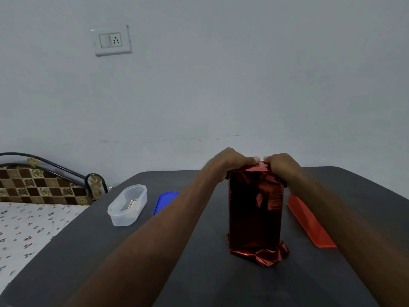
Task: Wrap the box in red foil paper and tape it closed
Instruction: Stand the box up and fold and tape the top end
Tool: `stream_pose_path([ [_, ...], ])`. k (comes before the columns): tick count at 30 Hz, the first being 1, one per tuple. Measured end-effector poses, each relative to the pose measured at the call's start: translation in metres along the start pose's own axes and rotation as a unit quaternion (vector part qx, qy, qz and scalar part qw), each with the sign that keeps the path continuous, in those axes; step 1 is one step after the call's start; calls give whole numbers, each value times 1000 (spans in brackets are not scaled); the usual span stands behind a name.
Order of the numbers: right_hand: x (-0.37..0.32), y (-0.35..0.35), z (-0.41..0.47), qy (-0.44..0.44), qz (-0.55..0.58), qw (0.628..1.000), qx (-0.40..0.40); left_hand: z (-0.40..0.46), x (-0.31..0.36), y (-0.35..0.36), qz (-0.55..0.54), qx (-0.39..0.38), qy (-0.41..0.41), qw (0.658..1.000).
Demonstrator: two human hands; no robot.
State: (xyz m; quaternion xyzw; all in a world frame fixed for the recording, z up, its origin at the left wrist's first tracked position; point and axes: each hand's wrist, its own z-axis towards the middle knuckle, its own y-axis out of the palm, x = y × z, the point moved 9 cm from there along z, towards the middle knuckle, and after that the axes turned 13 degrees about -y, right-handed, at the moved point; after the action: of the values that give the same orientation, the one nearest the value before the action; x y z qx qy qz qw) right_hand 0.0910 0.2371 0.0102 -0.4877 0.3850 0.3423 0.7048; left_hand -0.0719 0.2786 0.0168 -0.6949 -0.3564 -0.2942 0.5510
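A tall box wrapped in shiny red foil paper (256, 209) stands upright on the dark table (199, 273). Crumpled foil flares out around its base on the right. My left hand (228, 162) lies over the top left edge of the box, fingers curled down onto the foil. My right hand (281, 165) grips the top right edge the same way, its fingertips almost meeting the left hand's at the middle of the top. The far side of the top is hidden by both hands. No tape is visible.
A clear plastic container (128, 204) with a small item inside sits left of the box, its blue lid (164, 201) beside it. A flat orange-red piece (309, 222) lies to the right. A bed (28, 229) borders the table's left.
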Motion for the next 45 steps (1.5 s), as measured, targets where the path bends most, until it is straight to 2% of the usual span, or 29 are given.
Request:
stream_pose_path([
  [4, 3, 0, 1, 5, 6, 1000, 3, 1, 0, 1, 30, -17, -8, 999],
  [9, 3, 1, 2, -4, 13, 1000, 4, -6, -7, 7, 44, -90, -16, 995],
  [11, 4, 1, 2, -10, 20, 1000, 4, -8, -5, 6, 45, -93, -7, 995],
  [15, 5, -1, 3, -13, 18, 1000, 12, -12, 1, -6, -33, -48, 13, 998],
  [20, 6, -1, 4, -1, 24, 1000, 17, -12, 5, 0, -49, -5, 1, 999],
  [24, 8, -2, 2, -9, 46, 998, 38, -10, -2, 1, -93, 0, -17, 995],
  [27, 2, -9, -1, -41, 41, 996, 75, -14, -6, -5, -174, -18, 29, 984],
  [30, -2, -11, -4, -42, 35, 996, 66, -28, -13, -19, -238, -50, 82, 966],
  [33, 8, -10, -2, -6, 59, 996, 65, -42, -30, -12, -181, -106, 135, 968],
  [36, 14, -16, -1, 11, 115, 986, 122, -40, -66, 11, -97, -124, 134, 978],
  [38, 11, -27, -2, -22, 82, 977, 194, -32, -90, 29, -63, -117, 103, 986],
  [41, -1, -35, -14, -110, -9, 952, 284, -25, -110, 49, -71, -112, 70, 989],
  [43, -6, -31, -22, -194, -69, 930, 304, -22, -113, 52, -90, -99, 62, 989],
  [45, -5, -18, -27, -271, -122, 914, 277, -17, -109, 48, -112, -78, 61, 989],
])
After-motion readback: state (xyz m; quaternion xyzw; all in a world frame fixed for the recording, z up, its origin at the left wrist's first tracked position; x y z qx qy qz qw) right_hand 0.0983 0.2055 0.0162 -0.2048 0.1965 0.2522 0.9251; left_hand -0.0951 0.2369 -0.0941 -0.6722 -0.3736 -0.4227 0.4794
